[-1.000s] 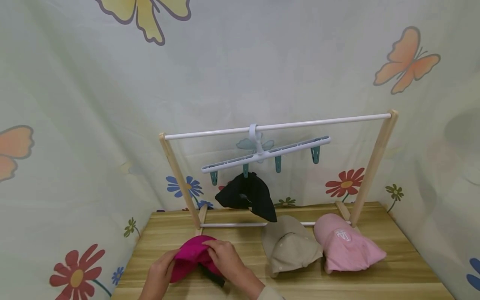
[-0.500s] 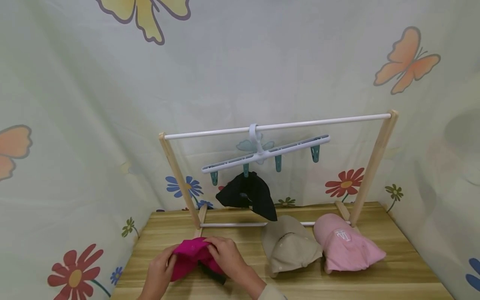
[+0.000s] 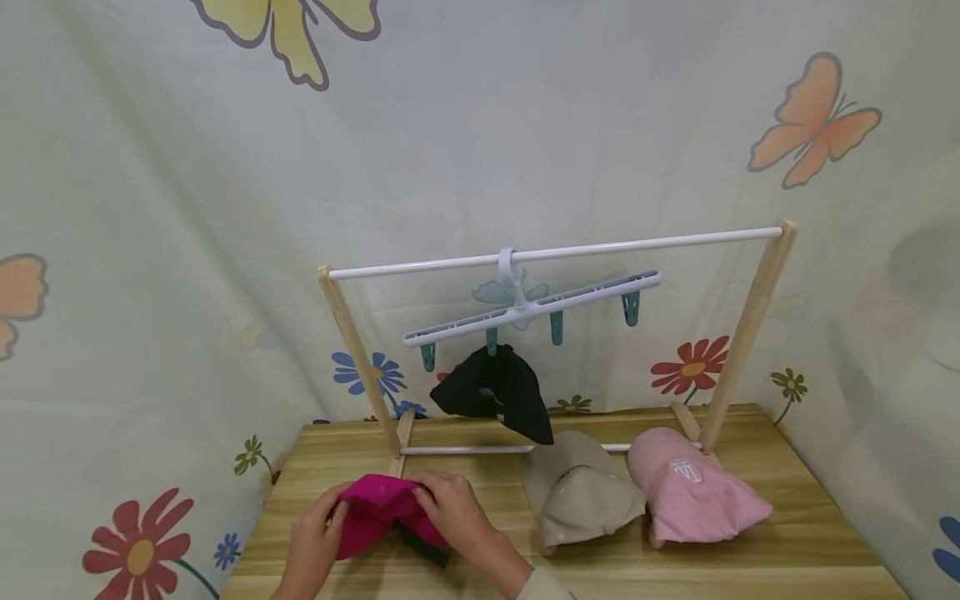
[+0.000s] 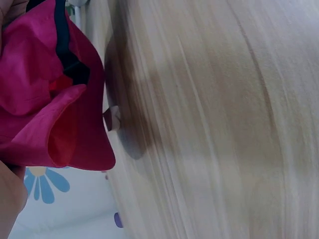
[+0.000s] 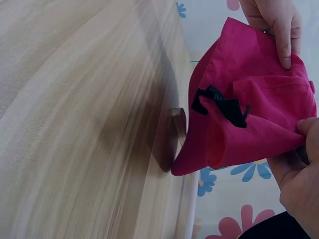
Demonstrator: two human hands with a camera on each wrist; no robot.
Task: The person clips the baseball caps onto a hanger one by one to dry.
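A magenta cap (image 3: 378,504) is held between both hands above the front left of the table. My left hand (image 3: 311,537) grips its left side, thumb and fingers pinching the fabric. On the other side, my right hand (image 3: 459,518) pinches the cap's edge. In the right wrist view, the cap (image 5: 259,94) is lifted off the table with its black strap (image 5: 227,107) hanging at the opening. The left wrist view shows the cap (image 4: 30,74) from the other side, its brim curving toward the tabletop.
A white-railed wooden rack (image 3: 738,342) carries a clip hanger (image 3: 540,307). A black cap (image 3: 517,392) hangs from one green clip; other clips (image 3: 631,308) hold nothing. Right of my hands, a beige cap (image 3: 588,500) and a light pink cap (image 3: 697,500) lie on the wooden table (image 3: 810,533).
My left hand has shifted slightly left, and the magenta cap's crown has been turned and spread a little between the hands. The right hand stays nearly in place.
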